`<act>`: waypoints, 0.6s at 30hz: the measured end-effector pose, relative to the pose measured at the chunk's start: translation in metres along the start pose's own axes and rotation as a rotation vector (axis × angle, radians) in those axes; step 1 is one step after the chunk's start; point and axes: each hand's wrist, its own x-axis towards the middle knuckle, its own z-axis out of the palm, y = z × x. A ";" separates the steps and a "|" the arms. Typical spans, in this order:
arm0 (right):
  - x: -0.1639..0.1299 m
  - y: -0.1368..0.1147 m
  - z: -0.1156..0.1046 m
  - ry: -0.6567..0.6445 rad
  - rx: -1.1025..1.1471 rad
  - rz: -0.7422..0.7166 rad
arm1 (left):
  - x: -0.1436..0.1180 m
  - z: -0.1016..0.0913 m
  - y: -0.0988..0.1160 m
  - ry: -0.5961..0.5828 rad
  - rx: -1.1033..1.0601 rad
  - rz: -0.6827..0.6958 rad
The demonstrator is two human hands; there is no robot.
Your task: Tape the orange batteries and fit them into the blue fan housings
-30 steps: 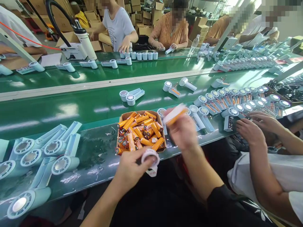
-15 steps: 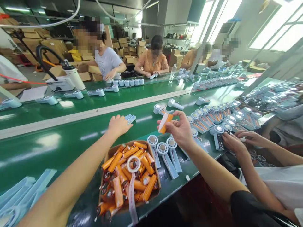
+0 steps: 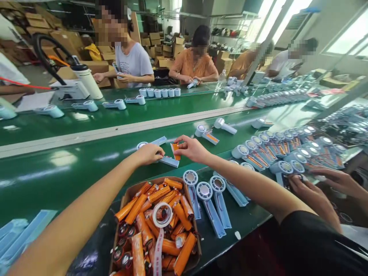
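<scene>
Across the green belt (image 3: 63,188), my left hand (image 3: 147,154) grips a pale-blue housing (image 3: 170,162) while my right hand (image 3: 194,148) pinches an orange battery (image 3: 176,151) just beside it; nearer, a tape roll (image 3: 156,215) rests atop a battery-filled box (image 3: 198,257)

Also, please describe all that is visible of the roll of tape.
The roll of tape is a narrow whitish ring, open in the middle. It rests on orange batteries in the cardboard box. Its loose strip with reddish print trails toward the picture's bottom. The left hand and right hand are off it.
</scene>
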 end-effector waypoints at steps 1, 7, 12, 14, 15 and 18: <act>0.002 0.003 0.004 -0.011 -0.045 -0.005 | 0.001 0.000 -0.001 0.008 -0.012 -0.020; 0.003 0.007 0.011 -0.130 -0.555 -0.002 | 0.009 0.010 0.006 0.052 -0.030 -0.072; 0.004 0.007 0.018 -0.181 -0.761 0.020 | 0.020 0.016 0.015 0.081 -0.053 -0.095; 0.005 0.007 0.022 -0.194 -0.810 0.030 | 0.022 0.016 0.018 0.088 -0.053 -0.092; 0.005 0.006 0.022 -0.194 -0.826 0.035 | 0.022 0.016 0.019 0.090 -0.050 -0.089; 0.002 0.008 0.019 -0.167 -0.838 0.033 | 0.020 0.012 0.019 0.079 -0.033 -0.058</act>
